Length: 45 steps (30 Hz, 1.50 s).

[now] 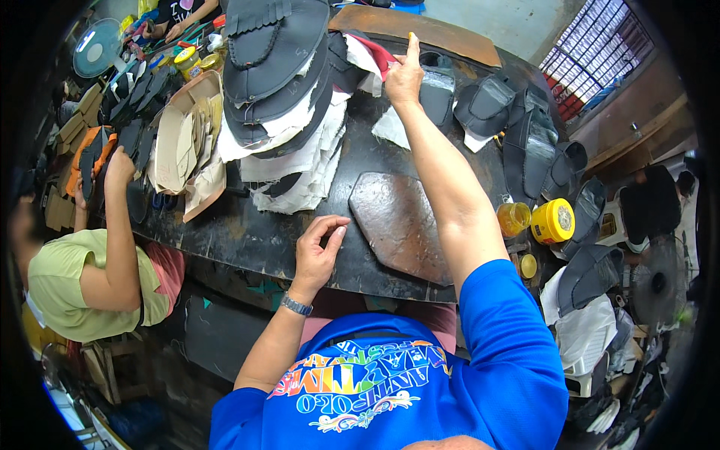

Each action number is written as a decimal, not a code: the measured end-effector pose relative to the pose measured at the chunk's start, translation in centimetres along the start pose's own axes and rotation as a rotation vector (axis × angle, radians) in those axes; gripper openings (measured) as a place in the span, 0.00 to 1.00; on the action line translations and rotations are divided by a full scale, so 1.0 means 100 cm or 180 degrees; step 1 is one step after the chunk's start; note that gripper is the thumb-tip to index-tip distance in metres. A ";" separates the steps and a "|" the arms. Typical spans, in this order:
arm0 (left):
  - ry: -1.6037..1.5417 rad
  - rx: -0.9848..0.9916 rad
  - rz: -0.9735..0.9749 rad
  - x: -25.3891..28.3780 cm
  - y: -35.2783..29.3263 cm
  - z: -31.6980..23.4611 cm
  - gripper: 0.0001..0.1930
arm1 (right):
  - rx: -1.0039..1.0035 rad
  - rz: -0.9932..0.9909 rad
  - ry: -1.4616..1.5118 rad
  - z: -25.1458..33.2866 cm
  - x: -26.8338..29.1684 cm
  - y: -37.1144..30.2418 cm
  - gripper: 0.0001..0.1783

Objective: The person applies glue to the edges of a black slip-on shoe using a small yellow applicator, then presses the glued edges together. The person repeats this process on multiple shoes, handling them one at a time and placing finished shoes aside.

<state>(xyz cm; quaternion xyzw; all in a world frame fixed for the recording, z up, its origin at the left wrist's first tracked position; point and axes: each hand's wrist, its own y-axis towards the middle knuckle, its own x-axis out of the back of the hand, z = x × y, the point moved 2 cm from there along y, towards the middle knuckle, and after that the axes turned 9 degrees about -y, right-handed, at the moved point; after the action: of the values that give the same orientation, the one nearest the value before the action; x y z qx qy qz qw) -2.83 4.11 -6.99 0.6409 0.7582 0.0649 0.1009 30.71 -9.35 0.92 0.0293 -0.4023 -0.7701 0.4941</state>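
My right hand [405,79] reaches far across the dark worktable, one finger stretched upward. Its inner side closes against a red and white cloth piece [373,58] beside black material; the other fingers are mostly hidden. My left hand [319,251], a watch on its wrist, hovers at the near table edge, loosely curled with thumb apart and nothing in it. Between my arms lies a worn brown angular slab [397,225]. Ahead of my left hand rises a stack of black shoe uppers [274,71] with frayed white lining cloth [307,169].
Black shoe uppers on forms [484,105] line the right side, near a yellow tub [553,220] and an amber jar [514,219]. A carton of beige pieces [187,135] stands left. A co-worker in light green [86,281] holds an orange and black item [91,154]. A curved brown board [416,34] lies behind.
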 end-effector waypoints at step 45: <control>0.6226 -0.1310 0.1025 -0.090 0.307 -0.003 0.20 | -0.1281 0.1215 0.2291 0.034 0.242 -0.283 0.43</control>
<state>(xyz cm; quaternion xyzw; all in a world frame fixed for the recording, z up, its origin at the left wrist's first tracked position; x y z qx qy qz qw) 27.97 0.53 0.90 0.3712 0.3869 0.7038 -0.4660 -4.01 -21.02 -6.60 0.1240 -0.0455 -0.6689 0.7315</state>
